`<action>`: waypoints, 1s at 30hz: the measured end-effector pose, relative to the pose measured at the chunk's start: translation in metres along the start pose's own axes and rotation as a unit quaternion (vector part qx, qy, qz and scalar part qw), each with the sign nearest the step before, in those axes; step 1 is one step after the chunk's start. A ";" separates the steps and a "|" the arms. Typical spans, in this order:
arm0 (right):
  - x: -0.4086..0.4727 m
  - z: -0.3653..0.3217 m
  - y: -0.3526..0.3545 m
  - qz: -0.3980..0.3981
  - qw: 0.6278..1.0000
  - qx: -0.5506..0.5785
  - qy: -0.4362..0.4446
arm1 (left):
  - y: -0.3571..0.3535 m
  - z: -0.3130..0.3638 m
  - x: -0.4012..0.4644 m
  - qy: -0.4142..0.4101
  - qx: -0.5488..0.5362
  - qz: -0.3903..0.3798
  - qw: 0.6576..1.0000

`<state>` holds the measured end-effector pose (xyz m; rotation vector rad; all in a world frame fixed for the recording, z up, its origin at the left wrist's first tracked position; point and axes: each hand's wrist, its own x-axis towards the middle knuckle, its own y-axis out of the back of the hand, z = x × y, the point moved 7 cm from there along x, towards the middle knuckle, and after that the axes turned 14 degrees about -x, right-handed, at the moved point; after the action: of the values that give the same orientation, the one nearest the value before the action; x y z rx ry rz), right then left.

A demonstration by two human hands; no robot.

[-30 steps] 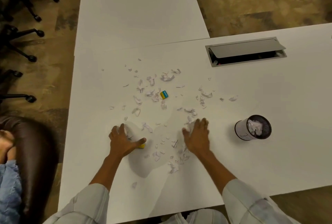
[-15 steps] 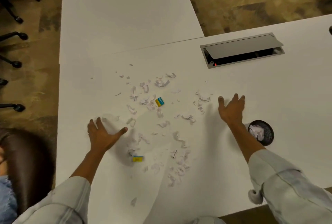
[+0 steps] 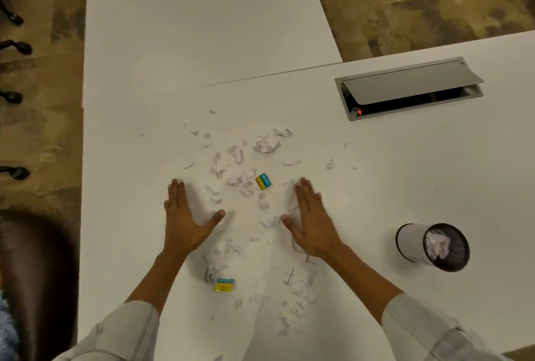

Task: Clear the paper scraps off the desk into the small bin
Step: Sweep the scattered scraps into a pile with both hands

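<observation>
White worktop (image 3: 376,187): paper scraps (image 3: 240,181) lie between the flat, spread left hand (image 3: 185,219) and right hand (image 3: 311,221); small bin (image 3: 432,246) stands beyond the right.

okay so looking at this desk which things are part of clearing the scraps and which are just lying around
Part of the job: paper scraps, small bin, left hand, right hand.

Just lying about: two yellow-and-blue blocks, cable hatch, office chairs.

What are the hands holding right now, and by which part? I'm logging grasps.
Nothing is held: the left hand and right hand lie flat and open on the desk.
</observation>
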<state>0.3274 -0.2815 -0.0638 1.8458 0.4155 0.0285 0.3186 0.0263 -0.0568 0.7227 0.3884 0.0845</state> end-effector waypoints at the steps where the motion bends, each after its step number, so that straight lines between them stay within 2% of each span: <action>1: 0.003 0.001 0.005 0.020 1.000 0.021 0.006 | 0.004 -0.001 0.004 0.003 -0.008 0.021 1.000; 2: 0.008 0.012 0.013 0.048 0.998 0.047 -0.022 | 0.012 -0.006 0.010 0.018 -0.013 0.046 0.999; 4: 0.017 0.057 0.032 0.103 0.979 0.097 -0.146 | 0.032 -0.022 0.024 0.054 -0.013 0.086 0.995; 6: 0.023 0.109 0.046 0.126 0.951 0.121 -0.256 | 0.047 -0.038 0.036 0.067 0.021 0.091 0.993; 8: 0.032 0.144 0.054 0.124 0.941 0.119 -0.293 | 0.053 -0.048 0.046 0.056 0.065 0.086 0.993; 12: 0.058 0.147 0.056 0.102 0.960 0.081 -0.247 | 0.042 -0.037 0.062 0.022 0.076 0.087 0.993; 16: 0.080 0.089 0.044 0.072 0.986 0.049 -0.140 | 0.012 0.004 0.074 -0.063 0.064 0.055 0.994; 20: 0.085 0.031 0.027 0.033 0.992 0.107 -0.053 | -0.020 0.048 0.078 -0.153 -0.003 0.015 0.988; 23: 0.089 0.043 0.041 0.084 0.983 0.138 -0.083 | -0.019 0.056 0.090 -0.185 -0.021 0.006 0.983; 25: 0.101 0.073 0.057 0.125 0.975 0.104 -0.153 | 0.000 0.053 0.116 -0.166 0.030 0.044 0.985; 26: 0.108 0.087 0.062 0.117 0.973 0.086 -0.182 | 0.012 0.049 0.132 -0.135 0.052 0.064 0.987; 28: 0.122 0.104 0.063 0.066 0.971 0.061 -0.219 | 0.034 0.039 0.165 -0.051 0.073 0.085 0.992; 30: 0.132 0.097 0.056 0.016 0.977 0.021 -0.212 | 0.048 0.030 0.189 0.020 0.085 0.086 0.992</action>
<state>0.4881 -0.3460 -0.0676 1.8390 0.0864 -0.3497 0.5076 0.0828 -0.0640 0.9241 0.3740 0.2311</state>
